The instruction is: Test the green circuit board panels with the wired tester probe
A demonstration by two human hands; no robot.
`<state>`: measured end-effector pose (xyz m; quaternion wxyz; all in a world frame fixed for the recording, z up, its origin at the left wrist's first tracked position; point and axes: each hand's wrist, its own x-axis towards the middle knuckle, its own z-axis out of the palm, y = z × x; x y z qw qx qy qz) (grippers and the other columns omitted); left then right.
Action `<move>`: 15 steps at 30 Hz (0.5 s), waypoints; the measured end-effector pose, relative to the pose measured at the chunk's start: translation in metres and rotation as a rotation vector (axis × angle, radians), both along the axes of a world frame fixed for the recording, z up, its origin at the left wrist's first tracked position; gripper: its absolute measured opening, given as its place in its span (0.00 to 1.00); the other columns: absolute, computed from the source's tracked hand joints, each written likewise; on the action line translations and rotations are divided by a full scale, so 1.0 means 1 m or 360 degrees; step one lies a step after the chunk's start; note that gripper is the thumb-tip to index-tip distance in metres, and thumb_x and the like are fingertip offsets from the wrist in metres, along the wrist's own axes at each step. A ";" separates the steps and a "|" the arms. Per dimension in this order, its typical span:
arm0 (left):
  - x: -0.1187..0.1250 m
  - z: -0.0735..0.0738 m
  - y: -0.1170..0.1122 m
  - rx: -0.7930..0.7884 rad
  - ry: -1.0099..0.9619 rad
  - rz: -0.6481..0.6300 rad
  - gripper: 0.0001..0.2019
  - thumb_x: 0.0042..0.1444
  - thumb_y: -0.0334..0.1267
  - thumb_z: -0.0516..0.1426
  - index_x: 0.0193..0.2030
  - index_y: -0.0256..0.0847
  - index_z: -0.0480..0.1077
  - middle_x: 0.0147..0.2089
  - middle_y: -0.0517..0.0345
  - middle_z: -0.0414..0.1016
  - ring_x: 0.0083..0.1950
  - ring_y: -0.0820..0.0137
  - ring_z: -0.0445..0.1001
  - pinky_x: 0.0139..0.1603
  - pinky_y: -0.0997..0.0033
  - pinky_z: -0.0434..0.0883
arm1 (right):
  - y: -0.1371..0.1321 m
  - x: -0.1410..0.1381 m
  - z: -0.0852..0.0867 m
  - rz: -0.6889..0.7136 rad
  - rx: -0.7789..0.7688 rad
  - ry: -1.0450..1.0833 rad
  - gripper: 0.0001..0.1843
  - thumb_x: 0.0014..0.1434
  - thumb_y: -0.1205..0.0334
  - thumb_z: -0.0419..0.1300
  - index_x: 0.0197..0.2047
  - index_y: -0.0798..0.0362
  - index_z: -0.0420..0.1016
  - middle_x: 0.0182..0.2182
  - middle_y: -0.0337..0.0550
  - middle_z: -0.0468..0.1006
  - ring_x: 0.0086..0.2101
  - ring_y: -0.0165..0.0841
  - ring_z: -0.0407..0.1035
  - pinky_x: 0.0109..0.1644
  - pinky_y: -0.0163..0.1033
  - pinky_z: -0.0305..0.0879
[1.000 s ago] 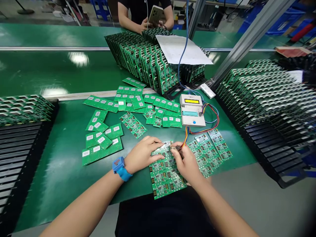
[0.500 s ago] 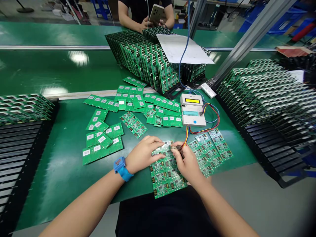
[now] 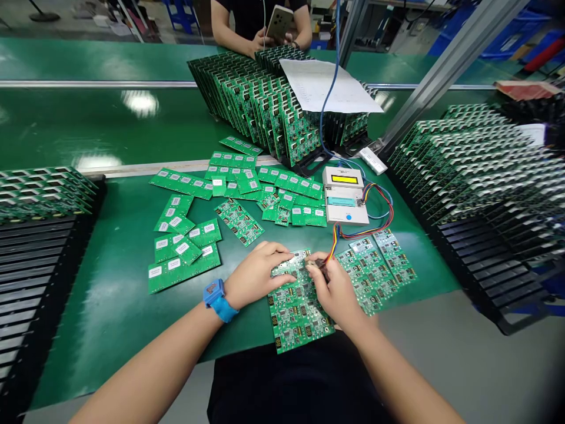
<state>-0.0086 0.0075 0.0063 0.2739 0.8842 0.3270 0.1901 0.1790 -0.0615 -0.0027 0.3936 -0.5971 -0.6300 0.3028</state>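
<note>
A green circuit board panel (image 3: 296,315) lies on the green mat in front of me. My left hand (image 3: 256,275), with a blue wristband (image 3: 218,301) on the wrist, rests curled on the panel's left top edge, fingers pressing it down. My right hand (image 3: 334,290) pinches a small connector (image 3: 318,266) at the end of coloured wires (image 3: 334,240) against the panel's top. The wires run to a white programmer box (image 3: 344,195) with a yellow display. A second panel (image 3: 378,268) lies just right of my right hand.
Several loose labelled green boards (image 3: 185,247) are scattered on the mat (image 3: 115,294). Black racks of upright boards stand at the left (image 3: 39,194), back (image 3: 260,106) and right (image 3: 477,165). A paper sheet (image 3: 326,85) tops the back rack. Another person (image 3: 260,23) holds a phone beyond it.
Nothing has visibly moved except a slight shift of the view; both hands stay on the panel in the same places.
</note>
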 end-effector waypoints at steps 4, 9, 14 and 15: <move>0.000 0.000 0.000 -0.0019 -0.0020 0.0009 0.20 0.53 0.46 0.61 0.50 0.42 0.69 0.48 0.53 0.70 0.48 0.64 0.66 0.50 0.60 0.66 | 0.000 0.000 0.000 -0.0012 0.0000 -0.0004 0.07 0.64 0.63 0.50 0.44 0.51 0.64 0.40 0.46 0.72 0.39 0.37 0.69 0.42 0.42 0.67; 0.001 0.001 -0.001 -0.0031 -0.0016 0.0024 0.19 0.53 0.46 0.61 0.50 0.41 0.68 0.47 0.53 0.70 0.47 0.64 0.67 0.50 0.60 0.67 | 0.002 0.000 0.003 0.0011 -0.0002 -0.0048 0.07 0.64 0.62 0.49 0.44 0.51 0.64 0.38 0.46 0.72 0.38 0.37 0.69 0.42 0.43 0.67; 0.002 0.002 -0.002 -0.0035 -0.0029 0.0034 0.19 0.53 0.45 0.61 0.49 0.41 0.69 0.47 0.53 0.70 0.47 0.64 0.67 0.49 0.60 0.67 | 0.005 -0.001 0.006 0.0048 0.0097 -0.0144 0.06 0.63 0.63 0.48 0.43 0.51 0.64 0.38 0.47 0.70 0.40 0.38 0.68 0.44 0.44 0.66; 0.002 0.002 -0.002 -0.0036 -0.0032 0.0035 0.18 0.53 0.45 0.61 0.49 0.41 0.69 0.47 0.53 0.70 0.47 0.64 0.67 0.49 0.60 0.67 | 0.005 -0.001 0.006 0.0053 0.0109 -0.0151 0.06 0.64 0.64 0.48 0.43 0.51 0.64 0.38 0.47 0.70 0.40 0.38 0.67 0.44 0.44 0.66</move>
